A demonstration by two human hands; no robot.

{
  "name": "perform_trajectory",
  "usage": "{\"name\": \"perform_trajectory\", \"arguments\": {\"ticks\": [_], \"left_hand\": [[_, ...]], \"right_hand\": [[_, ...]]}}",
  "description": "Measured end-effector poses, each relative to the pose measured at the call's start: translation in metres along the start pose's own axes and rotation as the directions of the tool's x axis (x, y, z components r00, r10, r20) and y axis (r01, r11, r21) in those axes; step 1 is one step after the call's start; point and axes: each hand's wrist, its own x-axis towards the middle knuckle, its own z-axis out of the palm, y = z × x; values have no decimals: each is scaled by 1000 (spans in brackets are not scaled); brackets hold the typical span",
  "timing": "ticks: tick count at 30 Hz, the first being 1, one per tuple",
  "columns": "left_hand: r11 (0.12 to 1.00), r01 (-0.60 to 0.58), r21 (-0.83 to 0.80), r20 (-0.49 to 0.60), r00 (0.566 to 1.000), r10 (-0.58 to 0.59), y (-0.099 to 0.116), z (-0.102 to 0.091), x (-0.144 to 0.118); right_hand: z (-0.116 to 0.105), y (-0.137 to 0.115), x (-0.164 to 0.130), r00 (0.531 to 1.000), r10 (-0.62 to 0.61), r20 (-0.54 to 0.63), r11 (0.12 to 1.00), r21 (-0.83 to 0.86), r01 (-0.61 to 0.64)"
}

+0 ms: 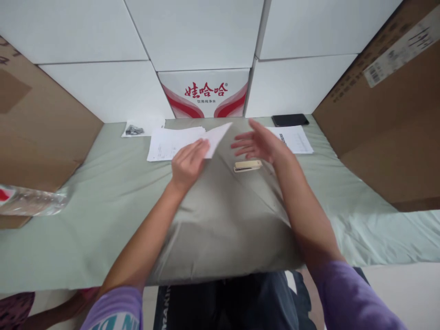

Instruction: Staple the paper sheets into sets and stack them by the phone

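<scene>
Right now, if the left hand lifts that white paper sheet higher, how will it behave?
The paper sheet probably is light and floppy: its free corner already stands up from the left hand. It may slide easily on the smooth green cloth.

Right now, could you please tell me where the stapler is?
In the head view, the beige stapler lies on the green cloth near the middle, just below the open right hand and right of the left hand.
</scene>
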Motion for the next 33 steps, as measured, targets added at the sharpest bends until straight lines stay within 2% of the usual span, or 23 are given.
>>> {"name": "perform_trajectory", "arguments": {"ticks": [2,3,5,7,9,10,12,14,16,17,21,26,29,33], "left_hand": [[988,-156,-8,16,988,156,24,2,4],[979,-206,-10,21,978,206,32,3,5],[970,-241,-22,51,969,242,35,8,5],[987,-160,-19,96,982,161,20,10,4],[999,36,38,127,991,-41,-8,9,2],[989,126,71,165,977,-136,-23,8,0],[974,202,98,333,916,-223,-53,4,-5],[971,210,118,505,829,-241,-73,2,-11],[968,215,132,590,767,-251,-81,2,-15],[967,217,136,605,755,-255,-82,2,-16],[968,213,130,597,763,-248,-75,0,-14],[968,199,151,525,814,-249,-72,-6,-12],[953,208,220,459,840,-289,-72,-7,-12],[929,238,284,404,849,-340,-75,-5,-15]], "right_hand": [[36,2,-10,993,39,115,998,46,-45],[48,4,-13,992,24,125,998,59,-32],[55,8,-11,996,-43,78,996,76,38],[44,9,-2,987,-157,-35,982,98,160],[24,7,9,942,-283,-180,942,134,309],[13,5,13,911,-331,-245,915,151,373],[-5,0,19,855,-385,-347,868,180,464],[-17,-3,22,821,-400,-408,838,199,507],[-21,-5,22,809,-398,-434,826,213,521],[-21,-5,23,807,-394,-439,824,220,522],[-16,-2,24,818,-381,-431,824,242,512],[-5,-2,19,847,-346,-405,861,222,458],[1,-5,14,859,-324,-397,890,179,418],[6,-8,8,860,-359,-362,908,79,412]]}}
